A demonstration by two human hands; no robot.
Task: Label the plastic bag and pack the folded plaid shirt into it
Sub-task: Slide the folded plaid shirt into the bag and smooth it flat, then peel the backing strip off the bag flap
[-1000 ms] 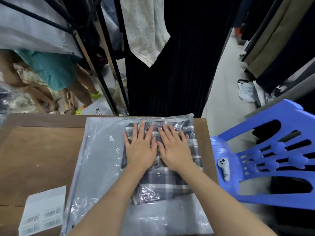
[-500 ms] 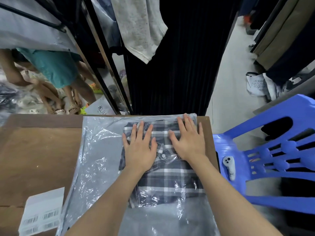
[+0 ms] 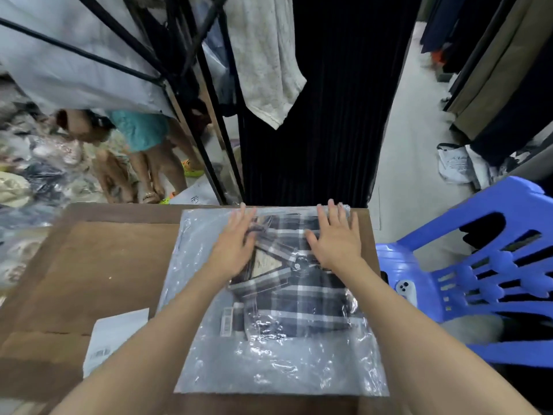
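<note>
On the brown tabletop (image 3: 89,265), both flat, splayed hands (image 3: 236,244) (image 3: 335,244) press the crinkly clear bag (image 3: 269,363) over soft plaid shirt (image 3: 299,304), gripping nothing.

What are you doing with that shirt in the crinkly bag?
A person is packing a folded plaid shirt into a clear plastic bag on a brown table. The shirt is already inside. The left hand and right hand lie flat and open on the bag's far end. A sheet of labels lies beside it.
</note>
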